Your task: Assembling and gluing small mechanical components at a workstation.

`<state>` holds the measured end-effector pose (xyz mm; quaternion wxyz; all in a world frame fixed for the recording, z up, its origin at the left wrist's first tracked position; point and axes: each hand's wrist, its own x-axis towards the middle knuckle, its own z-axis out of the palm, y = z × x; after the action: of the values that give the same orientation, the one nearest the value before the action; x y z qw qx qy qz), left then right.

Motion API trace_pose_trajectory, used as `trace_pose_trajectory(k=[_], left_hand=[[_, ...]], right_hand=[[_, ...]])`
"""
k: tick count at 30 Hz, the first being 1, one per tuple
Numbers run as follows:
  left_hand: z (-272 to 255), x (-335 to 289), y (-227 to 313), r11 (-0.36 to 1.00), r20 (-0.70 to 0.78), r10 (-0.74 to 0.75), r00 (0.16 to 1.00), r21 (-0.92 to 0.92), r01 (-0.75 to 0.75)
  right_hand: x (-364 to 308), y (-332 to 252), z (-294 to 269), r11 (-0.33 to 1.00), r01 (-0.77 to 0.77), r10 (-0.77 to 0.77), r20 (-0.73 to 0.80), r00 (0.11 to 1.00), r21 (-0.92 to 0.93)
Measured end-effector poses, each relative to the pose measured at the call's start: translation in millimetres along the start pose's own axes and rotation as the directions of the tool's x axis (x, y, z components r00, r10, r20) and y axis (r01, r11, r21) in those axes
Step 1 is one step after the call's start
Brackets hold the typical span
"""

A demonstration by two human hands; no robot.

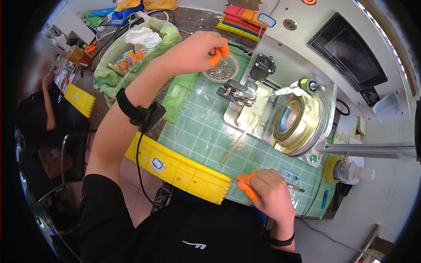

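Observation:
My left hand point(193, 52) reaches over the near left rim of a round whitish bowl point(237, 69) that holds many small silvery metal pieces point(222, 71). Orange finger cots cover its thumb and forefinger, which are bent close together; anything between them is too small to make out. Low over the front edge of the green gridded cutting mat point(197, 127), my right hand point(269, 190) is curled, also with orange finger cots on thumb and forefinger. Its fingertips come together beside the end of a yellow scaled strip point(188, 173), and what they hold, if anything, cannot be seen.
A bench machine with a brass-coloured round bowl point(307, 127), clamp point(239, 93) and dark screen point(348, 50) fills the right. A thin wooden stick point(234, 149) lies on the mat. A green-lined bin point(105, 74) stands left; tweezers point(296, 188) lie beside my right hand.

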<state>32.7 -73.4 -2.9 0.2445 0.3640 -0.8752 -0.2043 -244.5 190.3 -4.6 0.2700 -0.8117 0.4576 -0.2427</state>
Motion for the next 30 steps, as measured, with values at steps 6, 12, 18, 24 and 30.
trace_pose_trajectory(k=[6, 12, 18, 24, 30], left_hand=[[-3.5, 2.8, 4.2, 0.993, 0.028, -0.111, 0.993, -0.035, 0.112], [-6.8, -11.0, -0.8, 0.955, -0.015, -0.155, 0.988, -0.256, 0.147], [-18.2, -76.3, 80.1, 0.692, -0.049, -0.347, 0.937, -0.687, 0.220], [-7.1, -129.6, 171.0, 0.899, -0.176, -0.135, 0.975, -0.435, 0.046], [1.8, -150.0, 166.2, 0.938, -0.246, -0.097, 0.964, -0.346, 0.006]], right_hand=[[1.8, -3.1, -4.9, 0.999, -0.009, 0.011, 0.042, 0.999, -0.031], [-3.2, -2.9, -5.0, 0.999, -0.007, 0.009, 0.069, 0.998, -0.039], [-2.5, -1.8, -7.1, 0.999, -0.020, 0.019, -0.021, 1.000, -0.047], [40.2, -38.4, -5.7, 0.935, 0.014, 0.090, -0.274, 0.957, 0.355], [51.4, -38.2, 5.7, 0.939, 0.211, -0.123, -0.305, 0.944, 0.272]])
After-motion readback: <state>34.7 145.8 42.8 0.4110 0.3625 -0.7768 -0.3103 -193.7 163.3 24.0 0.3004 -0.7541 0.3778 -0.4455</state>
